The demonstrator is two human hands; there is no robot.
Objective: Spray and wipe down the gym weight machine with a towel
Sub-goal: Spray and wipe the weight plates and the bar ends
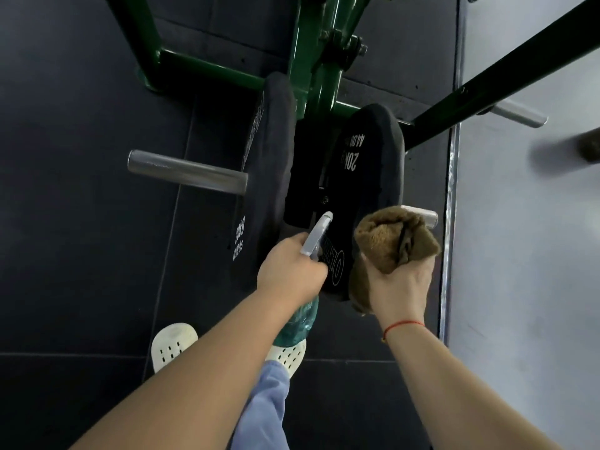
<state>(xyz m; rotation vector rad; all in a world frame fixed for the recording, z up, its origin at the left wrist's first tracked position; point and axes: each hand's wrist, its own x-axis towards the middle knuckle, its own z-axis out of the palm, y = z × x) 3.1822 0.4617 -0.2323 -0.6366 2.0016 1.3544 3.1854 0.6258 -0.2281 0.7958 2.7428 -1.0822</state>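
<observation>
**Sprayer aimed at a 20 kg plate, towel held ready beside it**

At the left, a bare chrome steel loading peg [185, 172] juts out from the first of 2 black rubber weight plates marked 20KG [269, 177]. This plate hangs on the dark green steel machine frame [311, 60]. The left hand [290, 271] is wrapped round the neck of a teal clear-plastic spray bottle with a grey trigger head [316, 237]. Its nozzle points at the printed face of the second black plate [363, 177], probably so the mist lands there. The hand hides whether a finger is on the trigger, and the forearm covers much of the bottle's body.

The right hand [401, 287] grips a bunched brown terry towel [394, 238] at that plate's rim, likely kept close so that wiping can follow the spray. I cannot tell if cloth and rubber touch. The towel covers most of a short chrome peg [428, 218]. The top of the frame is cut off, and a blurred brown shape [589, 146] at the far right cannot be identified.
</observation>
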